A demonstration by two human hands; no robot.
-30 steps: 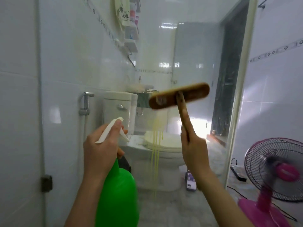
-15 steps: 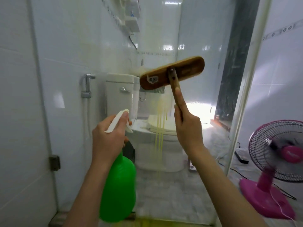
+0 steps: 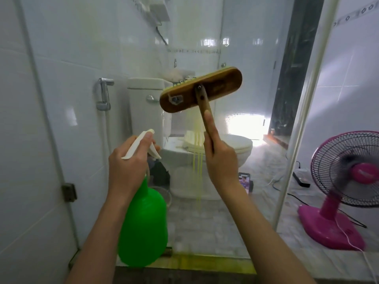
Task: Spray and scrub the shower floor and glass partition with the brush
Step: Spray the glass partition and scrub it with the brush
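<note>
My right hand [image 3: 222,160] grips the wooden handle of a brown scrub brush [image 3: 201,90], forefinger stretched along the handle. The brush head is tilted and pressed bristles-first against the glass partition [image 3: 235,48]. Yellow streaks of cleaner [image 3: 198,160] run down the glass below the brush. My left hand [image 3: 128,167] holds a green spray bottle [image 3: 143,228] by its white trigger head, nozzle pointing at the glass, left of and lower than the brush.
Behind the glass stand a white toilet [image 3: 205,158], a bidet sprayer [image 3: 103,95] on the tiled wall and a phone [image 3: 245,181] on the floor. A pink fan [image 3: 348,177] with cables stands at the right. The partition's metal frame [image 3: 295,128] runs down beside it.
The brush has slid slightly lower on the glass and tilted more, with my right hand following. The view has tipped downward. My left hand still holds the bottle in the same pose.
</note>
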